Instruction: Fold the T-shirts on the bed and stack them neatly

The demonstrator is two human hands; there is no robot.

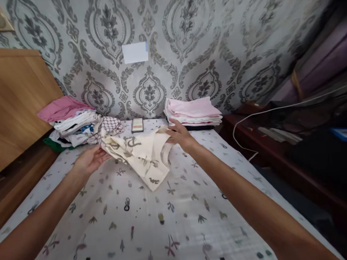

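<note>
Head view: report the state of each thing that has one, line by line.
Cream printed cloth: partly opened out, creased, one corner pointing down
Left hand: at the cloth's left edge, grip unclear
Right hand: holding the cloth's right edge
Left clothes pile: loosely heaped
Right stack: neatly folded, pink on top
Patterned white sheet: spread out
White cable: slack, curving
</note>
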